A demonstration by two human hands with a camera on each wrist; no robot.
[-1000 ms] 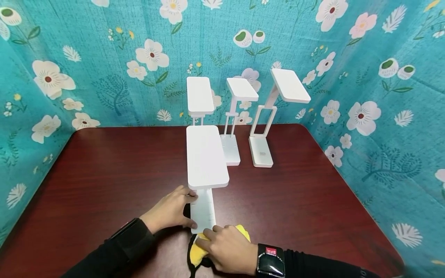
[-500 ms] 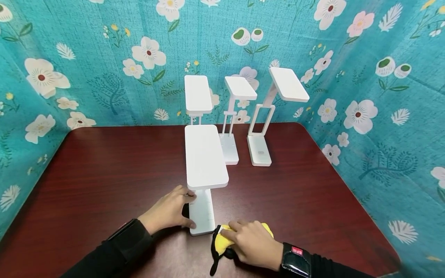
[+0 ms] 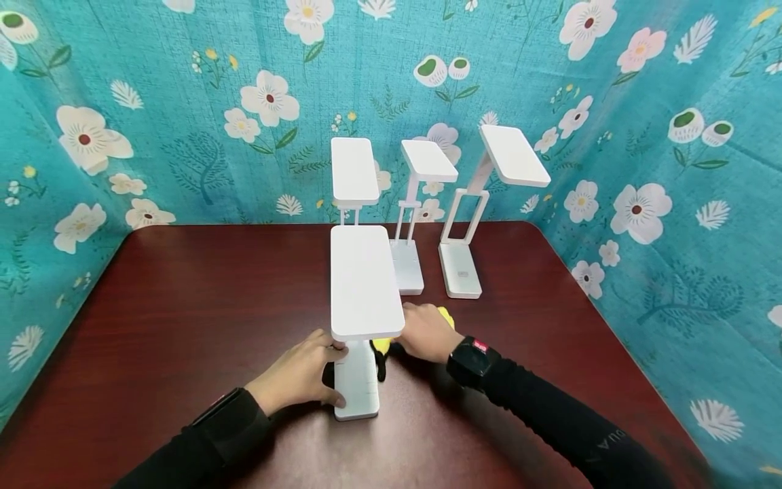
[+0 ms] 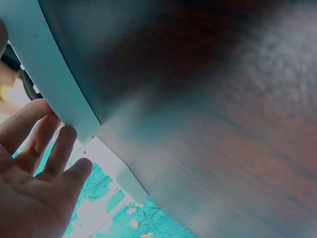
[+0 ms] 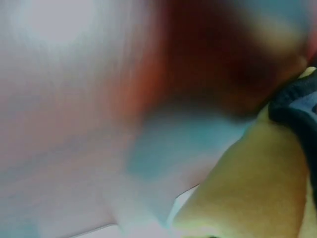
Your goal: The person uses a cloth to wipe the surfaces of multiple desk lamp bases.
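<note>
A white desk lamp with a broad flat head stands in the middle of the table in the head view. My left hand holds the left edge of its base, thumb toward the near end. In the left wrist view the fingers touch the side of that base. Beyond the base's right side, my right hand grips a yellow cloth with black trim. The lamp head hides part of the cloth and fingertips. My right wrist view is blurred; the cloth is not clear there.
Three more white desk lamps stand behind: one at the back left, one in the middle, one at the right. A teal flowered curtain borders the dark red table at the back and sides.
My right hand first moved right with the yellow cloth from the base's near end, then forward along its right side, partly behind the lamp head. The left hand has stayed on the base.
</note>
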